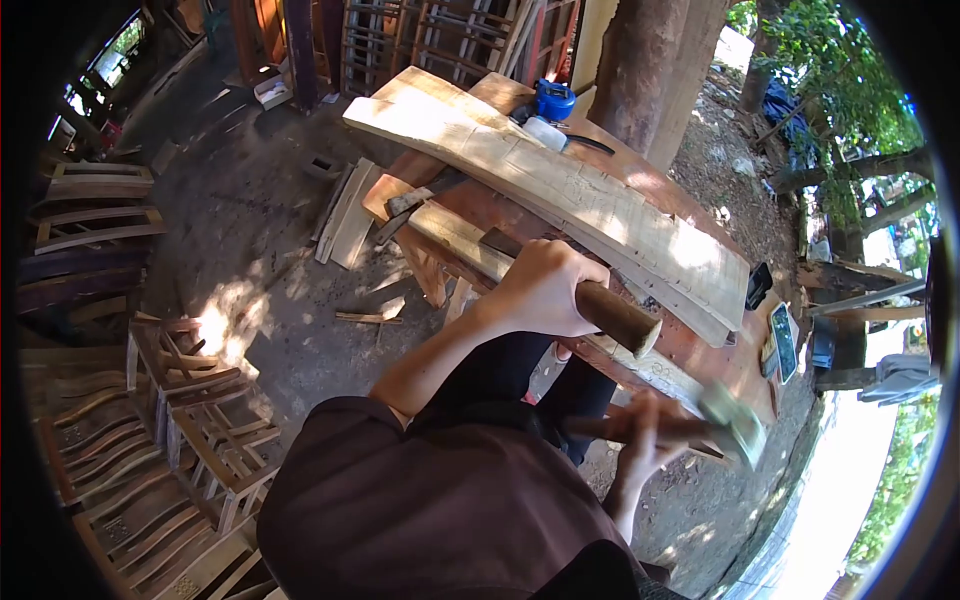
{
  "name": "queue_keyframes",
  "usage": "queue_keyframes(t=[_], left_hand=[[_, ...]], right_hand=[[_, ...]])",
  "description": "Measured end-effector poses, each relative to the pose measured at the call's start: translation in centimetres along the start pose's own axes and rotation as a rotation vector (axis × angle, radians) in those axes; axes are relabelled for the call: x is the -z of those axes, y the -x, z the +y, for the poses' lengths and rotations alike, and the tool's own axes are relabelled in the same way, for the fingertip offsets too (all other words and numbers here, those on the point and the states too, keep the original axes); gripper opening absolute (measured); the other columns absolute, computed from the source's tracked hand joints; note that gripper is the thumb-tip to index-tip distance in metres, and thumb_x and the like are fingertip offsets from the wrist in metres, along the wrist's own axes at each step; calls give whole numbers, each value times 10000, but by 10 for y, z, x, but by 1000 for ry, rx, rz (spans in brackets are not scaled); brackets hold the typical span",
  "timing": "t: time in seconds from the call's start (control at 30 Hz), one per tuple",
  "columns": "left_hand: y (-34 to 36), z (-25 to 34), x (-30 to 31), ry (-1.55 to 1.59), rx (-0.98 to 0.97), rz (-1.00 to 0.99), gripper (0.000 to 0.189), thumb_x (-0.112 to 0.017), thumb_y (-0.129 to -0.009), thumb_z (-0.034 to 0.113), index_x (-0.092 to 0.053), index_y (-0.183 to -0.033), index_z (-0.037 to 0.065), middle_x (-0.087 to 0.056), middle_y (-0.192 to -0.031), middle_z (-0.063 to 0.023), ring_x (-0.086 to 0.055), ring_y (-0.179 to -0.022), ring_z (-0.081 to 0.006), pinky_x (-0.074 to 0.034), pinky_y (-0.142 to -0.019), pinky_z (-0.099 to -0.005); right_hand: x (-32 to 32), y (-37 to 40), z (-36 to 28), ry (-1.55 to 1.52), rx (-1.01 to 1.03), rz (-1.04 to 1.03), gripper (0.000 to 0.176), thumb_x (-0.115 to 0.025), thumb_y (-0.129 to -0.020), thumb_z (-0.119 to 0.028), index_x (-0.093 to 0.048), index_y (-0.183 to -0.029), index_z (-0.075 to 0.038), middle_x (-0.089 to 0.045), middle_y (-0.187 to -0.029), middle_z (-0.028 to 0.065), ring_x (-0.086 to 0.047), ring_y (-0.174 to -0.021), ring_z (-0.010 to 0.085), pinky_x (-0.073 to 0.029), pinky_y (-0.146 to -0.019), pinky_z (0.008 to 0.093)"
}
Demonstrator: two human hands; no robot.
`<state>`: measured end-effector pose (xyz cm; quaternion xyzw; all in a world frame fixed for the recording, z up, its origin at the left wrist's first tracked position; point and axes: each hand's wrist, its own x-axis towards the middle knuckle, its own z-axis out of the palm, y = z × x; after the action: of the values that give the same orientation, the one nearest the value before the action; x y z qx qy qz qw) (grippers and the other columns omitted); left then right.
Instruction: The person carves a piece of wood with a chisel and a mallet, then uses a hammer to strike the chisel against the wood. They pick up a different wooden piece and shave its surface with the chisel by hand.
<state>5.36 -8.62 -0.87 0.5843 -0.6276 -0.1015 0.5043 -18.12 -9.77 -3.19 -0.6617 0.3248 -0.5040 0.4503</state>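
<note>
Left hand (553, 285) clenches a brown wooden-handled chisel (618, 318) over pale timber (448, 232); right hand (645, 437) grips a motion-blurred hammer (735, 428).

Brown, blue and green around the workbench
Dark maroon cloth shirt (450, 505); bright blue plastic tape measure (555, 98); pale tan wooden boards (570, 185) dappled with sunlight; reddish-brown wooden tabletop (490, 208).

Outdoor surroundings crowded with wooden furniture parts.
Wooden chair frames (205, 430) stand at left on the dark ground (300, 340), beside curved slats (125, 470); latticed wooden frames (430, 45) lean upright at the top. At right, a smartphone (784, 343) lies screen up, with leafy branches (845, 80) and gray cloth (905, 380) beyond.
</note>
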Motion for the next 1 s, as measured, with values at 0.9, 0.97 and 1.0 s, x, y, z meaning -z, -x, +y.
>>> queue_keyframes(t=[0.9,0.97,1.0], left_hand=[[11,-24,52,-10,51,85,213,-734,-568,195,-608,-666,54,-563,-580,-130,-582,-553,-302,-429,-522,-320],[12,-23,54,18,34,81,193,-731,-569,142,-589,-652,41,-538,-556,-97,-542,-518,-202,-404,-505,-282],[12,-24,55,47,17,78,183,-729,-569,90,-570,-638,28,-513,-531,-65,-503,-484,-101,-379,-489,-243]], right_hand=[[-46,-58,-59,-121,-44,9,180,-683,-820,-101,-546,-754,-5,-494,-520,27,-433,-380,86,-322,-362,210],[-45,-56,-56,-98,-58,-9,181,-686,-818,-98,-547,-744,-10,-497,-520,23,-432,-383,81,-321,-364,208],[-45,-55,-53,-74,-72,-28,182,-690,-815,-95,-548,-733,-14,-500,-521,19,-431,-386,76,-319,-365,206]])
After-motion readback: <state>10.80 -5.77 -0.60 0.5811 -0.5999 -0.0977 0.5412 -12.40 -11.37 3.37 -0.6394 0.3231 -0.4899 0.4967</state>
